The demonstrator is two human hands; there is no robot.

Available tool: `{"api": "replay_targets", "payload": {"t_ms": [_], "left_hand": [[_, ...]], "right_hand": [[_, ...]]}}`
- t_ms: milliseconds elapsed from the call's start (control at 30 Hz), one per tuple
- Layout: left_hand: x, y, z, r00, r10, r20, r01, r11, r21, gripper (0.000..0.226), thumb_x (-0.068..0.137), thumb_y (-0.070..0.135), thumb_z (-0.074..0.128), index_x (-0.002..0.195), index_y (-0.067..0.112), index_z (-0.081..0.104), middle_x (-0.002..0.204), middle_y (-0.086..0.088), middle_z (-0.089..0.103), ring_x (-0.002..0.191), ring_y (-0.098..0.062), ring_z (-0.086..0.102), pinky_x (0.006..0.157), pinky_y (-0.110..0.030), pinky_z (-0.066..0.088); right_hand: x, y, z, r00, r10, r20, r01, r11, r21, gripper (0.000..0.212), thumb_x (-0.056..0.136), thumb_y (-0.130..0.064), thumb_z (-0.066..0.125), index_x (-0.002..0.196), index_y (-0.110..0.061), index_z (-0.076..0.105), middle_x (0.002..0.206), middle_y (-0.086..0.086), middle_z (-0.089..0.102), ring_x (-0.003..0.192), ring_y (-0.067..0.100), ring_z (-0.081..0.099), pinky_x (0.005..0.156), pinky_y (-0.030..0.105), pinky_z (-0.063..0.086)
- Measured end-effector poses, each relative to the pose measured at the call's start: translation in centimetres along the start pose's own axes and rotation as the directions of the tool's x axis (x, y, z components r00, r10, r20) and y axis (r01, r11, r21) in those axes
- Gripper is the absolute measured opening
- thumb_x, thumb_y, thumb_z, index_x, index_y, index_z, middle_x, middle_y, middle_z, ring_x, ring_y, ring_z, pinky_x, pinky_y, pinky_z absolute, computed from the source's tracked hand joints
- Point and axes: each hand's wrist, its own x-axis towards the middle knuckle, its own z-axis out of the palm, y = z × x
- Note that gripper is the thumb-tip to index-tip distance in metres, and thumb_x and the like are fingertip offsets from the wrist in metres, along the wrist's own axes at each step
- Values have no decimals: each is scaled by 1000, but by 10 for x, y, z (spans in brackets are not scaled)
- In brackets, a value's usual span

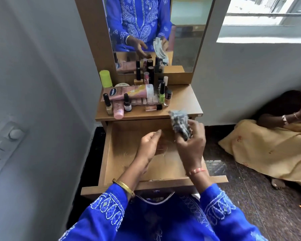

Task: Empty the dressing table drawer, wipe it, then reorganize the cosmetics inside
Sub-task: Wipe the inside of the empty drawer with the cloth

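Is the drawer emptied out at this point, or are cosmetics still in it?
Empty. The pulled-out drawer shows only bare wood under the hands; the cosmetics crowd the tabletop above it.

Hidden and cut-off parts

The crumpled grey cloth [179, 122] hides the right hand's [191, 144] fingertips; at three o'clock, the frame edge crops a seated person in yellow fabric [268, 145].
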Motion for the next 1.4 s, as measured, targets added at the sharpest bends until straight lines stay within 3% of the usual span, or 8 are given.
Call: {"api": "replay_targets", "payload": {"t_ms": [200, 433, 567, 700, 867, 1033, 1267, 1400], "left_hand": [[-2, 0, -12, 986, -145, 83, 149, 988, -40, 56, 84, 67, 38, 97, 23, 70, 91, -2, 74, 82, -18, 69, 69, -31, 53], [-15, -8, -31, 981, -150, -121, 155, 987, 33, 12, 90, 16, 51, 98, 16, 60, 67, 3, 68, 57, -10, 62, 54, -24, 48], [-24, -16, -30, 983, -99, 156, 68, 979, 193, 41, 86, -5, 47, 118, 21, 51, 92, -2, 62, 76, -8, 57, 63, -12, 48], [-25, -17, -44, 930, -185, 316, 113, 966, 233, 46, 81, -3, 49, 119, 21, 54, 100, -1, 59, 88, -11, 52, 79, -22, 42], [-5, -15, -74, 969, 149, -199, -87, 953, 291, 26, 89, -4, 45, 95, 14, 63, 98, -8, 63, 87, -18, 60, 71, -22, 48], [6, -18, -108, 771, 475, -423, -129, 769, 626, 24, 87, 1, 47, 89, 16, 65, 96, -1, 64, 76, -12, 57, 68, -22, 43], [13, -28, -118, 784, 290, -548, 66, 840, 539, 37, 88, 7, 47, 125, 13, 51, 127, -14, 54, 115, -30, 53, 95, -35, 40], [9, -28, -121, 853, 93, -513, 210, 838, 503, 50, 93, 14, 43, 142, 13, 31, 141, -15, 45, 118, -32, 51, 93, -35, 41]], "right_hand": [[-42, -10, 3, 917, -65, 394, 60, 998, 24, 39, 67, -36, 55, 97, -11, 63, 95, 1, 52, 91, 18, 53, 77, 29, 49], [-36, 0, 22, 747, 242, 619, -361, 930, 71, 57, 82, -53, 51, 131, -25, 44, 119, 5, 56, 107, 21, 59, 92, 44, 51], [-27, 3, 41, 589, 417, 692, -575, 818, -4, 35, 94, -37, 47, 117, -13, 56, 116, 6, 64, 109, 21, 60, 101, 42, 45], [-14, 16, 39, 442, 538, 718, -765, 643, -12, 17, 88, -19, 51, 99, -13, 62, 102, 13, 67, 92, 26, 64, 85, 37, 50], [8, 43, 39, 683, 516, 516, -277, 837, -471, 45, 89, -22, 49, 132, -11, 42, 125, 20, 50, 114, 39, 50, 98, 42, 41], [-15, 41, 56, 530, 521, 669, 281, 637, -718, 43, 92, -24, 48, 133, -14, 39, 135, 16, 36, 126, 36, 36, 102, 47, 37], [-68, -11, 93, 160, 195, 968, 558, 791, -251, 51, 90, -33, 52, 138, -29, 37, 140, 12, 29, 125, 35, 33, 103, 47, 37], [-53, 0, 114, 261, 273, 926, 585, 718, -377, 51, 88, -19, 55, 137, -22, 39, 141, 12, 26, 127, 35, 34, 102, 46, 39]]}}
